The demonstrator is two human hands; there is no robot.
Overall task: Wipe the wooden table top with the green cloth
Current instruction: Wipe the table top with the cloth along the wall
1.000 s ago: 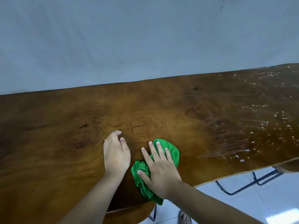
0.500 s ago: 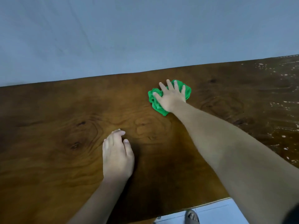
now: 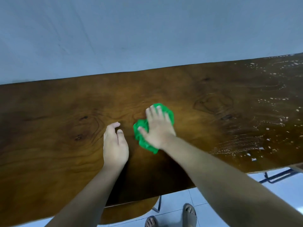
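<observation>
Nearest me: sandalled feet [image 3: 189,215] on the tiled floor, and a wooden seat [image 3: 131,212] tucked under the worktop [image 3: 49,161], on the near side of the left hand [image 3: 115,145].

Left hand: planted on the wood, fingers loosely bent, holding nothing. It looks like a prop for the lean.

Green cloth [image 3: 145,143]: on the worktop just to the right of the left hand, apart from it. It is bunched into a lump under the right hand [image 3: 158,128], whose spread, straight fingers press down without curling round it.

Long axis of the lump: near to far, the far end leaning a little rightward, much in line with the forearm. Being crumpled, it has no front to speak of.

Well right of the left hand: a patch of white flecks and wet streaks [image 3: 262,112], reaching toward the far edge. Beyond that, a plain pale wall [image 3: 147,30].

Risks, as I judge them:
- The cloth is pressed, not gripped, so a quick stroke could leave it behind or let it roll from under the palm.
- A wadded cloth touches little wood, which could mean streaks and missed strips.
- The flecks may be smeared about or swept off onto the floor.
- The wood under the propping hand may go unwiped.
</observation>
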